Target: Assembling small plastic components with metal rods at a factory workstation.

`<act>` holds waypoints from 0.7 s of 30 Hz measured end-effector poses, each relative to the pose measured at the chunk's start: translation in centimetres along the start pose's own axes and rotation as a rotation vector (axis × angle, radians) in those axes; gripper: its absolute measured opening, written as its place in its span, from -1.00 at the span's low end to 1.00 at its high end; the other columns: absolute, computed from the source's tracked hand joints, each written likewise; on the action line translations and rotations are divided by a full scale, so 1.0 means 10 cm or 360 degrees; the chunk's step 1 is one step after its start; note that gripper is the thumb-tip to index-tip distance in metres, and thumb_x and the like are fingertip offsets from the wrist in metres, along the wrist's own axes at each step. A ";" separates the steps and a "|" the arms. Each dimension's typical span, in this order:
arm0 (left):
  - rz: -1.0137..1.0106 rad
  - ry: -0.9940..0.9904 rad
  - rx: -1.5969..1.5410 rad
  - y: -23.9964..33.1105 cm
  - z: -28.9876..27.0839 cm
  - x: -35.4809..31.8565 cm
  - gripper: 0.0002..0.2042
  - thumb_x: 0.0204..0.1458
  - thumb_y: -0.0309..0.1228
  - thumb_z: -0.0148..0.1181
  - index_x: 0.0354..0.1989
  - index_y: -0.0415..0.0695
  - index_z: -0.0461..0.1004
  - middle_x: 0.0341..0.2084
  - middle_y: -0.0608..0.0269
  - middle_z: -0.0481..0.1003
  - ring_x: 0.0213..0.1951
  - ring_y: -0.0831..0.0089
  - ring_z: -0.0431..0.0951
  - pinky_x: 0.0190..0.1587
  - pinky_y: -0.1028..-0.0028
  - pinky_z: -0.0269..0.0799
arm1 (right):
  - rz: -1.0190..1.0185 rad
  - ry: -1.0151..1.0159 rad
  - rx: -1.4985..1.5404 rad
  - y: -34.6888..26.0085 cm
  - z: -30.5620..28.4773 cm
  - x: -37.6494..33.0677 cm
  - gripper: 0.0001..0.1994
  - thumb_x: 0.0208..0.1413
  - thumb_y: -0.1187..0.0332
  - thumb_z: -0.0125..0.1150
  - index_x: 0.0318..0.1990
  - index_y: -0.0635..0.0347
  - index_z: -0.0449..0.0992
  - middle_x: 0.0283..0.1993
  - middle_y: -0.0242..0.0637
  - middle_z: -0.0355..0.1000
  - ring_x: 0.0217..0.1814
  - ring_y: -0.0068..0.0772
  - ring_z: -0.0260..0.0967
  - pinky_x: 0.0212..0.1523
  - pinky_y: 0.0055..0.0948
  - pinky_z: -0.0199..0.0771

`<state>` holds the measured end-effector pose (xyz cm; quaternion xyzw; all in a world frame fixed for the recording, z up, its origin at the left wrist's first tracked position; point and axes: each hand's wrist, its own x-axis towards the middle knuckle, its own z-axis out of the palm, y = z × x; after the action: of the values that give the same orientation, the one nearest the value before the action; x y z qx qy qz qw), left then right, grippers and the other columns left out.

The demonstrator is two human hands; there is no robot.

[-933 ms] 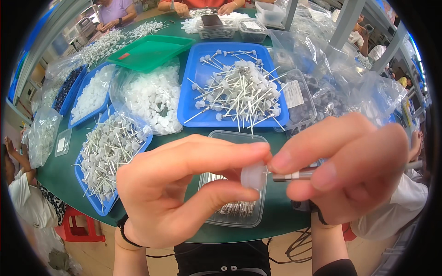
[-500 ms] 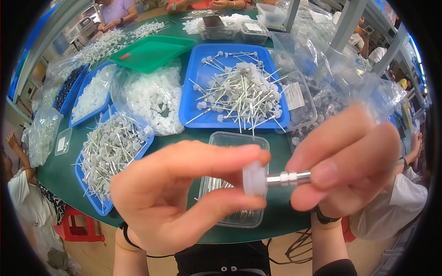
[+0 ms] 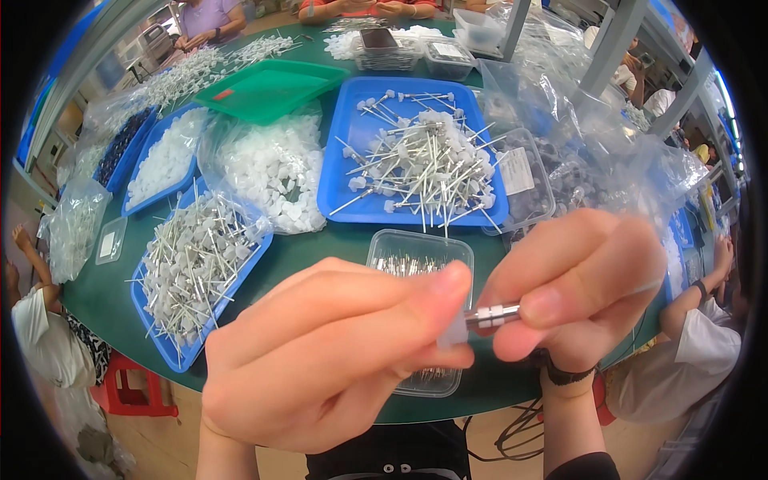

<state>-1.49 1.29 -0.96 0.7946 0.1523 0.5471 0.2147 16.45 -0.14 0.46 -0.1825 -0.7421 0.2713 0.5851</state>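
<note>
My left hand [image 3: 320, 352] is closed, pinching a translucent white plastic cap [image 3: 454, 333] between thumb and fingers, which cover most of it. Across from it, my right hand [image 3: 580, 280] grips a shiny ringed metal rod [image 3: 494, 315] with thumb and fingertips. The rod's left end meets the cap; how deep it sits inside I cannot tell. Below and behind both hands stands a clear plastic box [image 3: 468, 256] of thin metal rods, partly hidden by my left hand. Beyond, a blue tray [image 3: 344, 120] carries a heap of rods with white caps on their ends.
Another blue tray [image 3: 164, 348] of capped rods lies to the left, near a bag of white caps [image 3: 272, 176]. A green tray [image 3: 272, 80] rests behind that bag. Plastic bags [image 3: 600, 136] and a metal post [image 3: 608, 48] stand at right. Other people sit around the table.
My left hand has turned, its fingers folding closer over the cap, now mostly covered. Both hands still hold the cap and rod together. The right hand has shifted slightly left and down.
</note>
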 end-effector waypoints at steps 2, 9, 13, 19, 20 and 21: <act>0.0060 -0.0025 0.0068 0.00 0.00 0.01 -0.83 -0.17 -0.53 0.11 -0.37 -0.32 0.40 -0.53 0.06 0.44 -0.54 0.38 0.45 -0.53 0.56 0.32 | -0.0015 -0.0006 -0.0088 -0.02 0.00 0.00 -0.76 -0.35 0.47 0.33 -0.57 0.21 0.32 -0.58 -0.12 0.36 -0.65 -0.40 0.33 -0.69 -0.62 0.30; 0.0149 -0.0044 0.0299 -0.01 0.03 0.01 -0.81 -0.15 -0.50 0.10 -0.34 -0.32 0.39 -0.51 0.03 0.42 -0.55 0.36 0.44 -0.53 0.55 0.33 | -0.0156 -0.0011 -0.0335 0.02 0.00 0.01 -0.77 -0.33 0.41 0.32 -0.57 0.16 0.33 -0.59 -0.13 0.36 -0.68 -0.43 0.31 -0.72 -0.63 0.28; 0.0016 0.0067 -0.0154 0.05 0.00 0.05 -0.77 -0.14 -0.37 0.13 -0.35 -0.27 0.39 -0.46 0.00 0.42 -0.54 0.39 0.42 -0.51 0.52 0.33 | -0.0216 -0.0065 0.0053 0.07 0.01 0.05 -0.76 -0.30 0.42 0.30 -0.52 0.17 0.29 -0.57 -0.12 0.34 -0.69 -0.47 0.30 -0.73 -0.68 0.29; -0.0322 0.0015 -0.0685 -0.10 0.01 0.04 -0.73 -0.14 -0.27 0.12 -0.36 -0.22 0.41 -0.42 0.00 0.40 -0.47 0.36 0.42 -0.44 0.50 0.33 | -0.0090 0.0096 0.0237 0.20 0.06 0.01 -0.74 -0.27 0.43 0.28 -0.47 0.16 0.25 -0.57 -0.13 0.31 -0.71 -0.50 0.28 -0.73 -0.70 0.32; -0.0360 0.0019 -0.0743 -0.10 0.01 0.04 -0.74 -0.14 -0.27 0.12 -0.36 -0.22 0.41 -0.42 0.00 0.40 -0.46 0.35 0.42 -0.43 0.50 0.33 | -0.0043 0.0105 0.0224 0.19 0.06 0.00 -0.74 -0.27 0.42 0.28 -0.47 0.16 0.25 -0.57 -0.14 0.30 -0.71 -0.50 0.28 -0.73 -0.70 0.32; -0.0361 0.0036 -0.0784 -0.11 0.02 0.05 -0.74 -0.14 -0.29 0.13 -0.36 -0.23 0.41 -0.42 -0.01 0.40 -0.46 0.35 0.42 -0.43 0.50 0.33 | -0.0005 0.0116 0.0231 0.18 0.05 0.00 -0.73 -0.27 0.42 0.28 -0.48 0.16 0.25 -0.58 -0.14 0.30 -0.71 -0.50 0.28 -0.73 -0.70 0.32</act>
<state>-1.11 2.41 -1.18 0.6901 0.1050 0.5489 0.4599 15.84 1.19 -0.72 -0.1482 -0.6991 0.3167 0.6237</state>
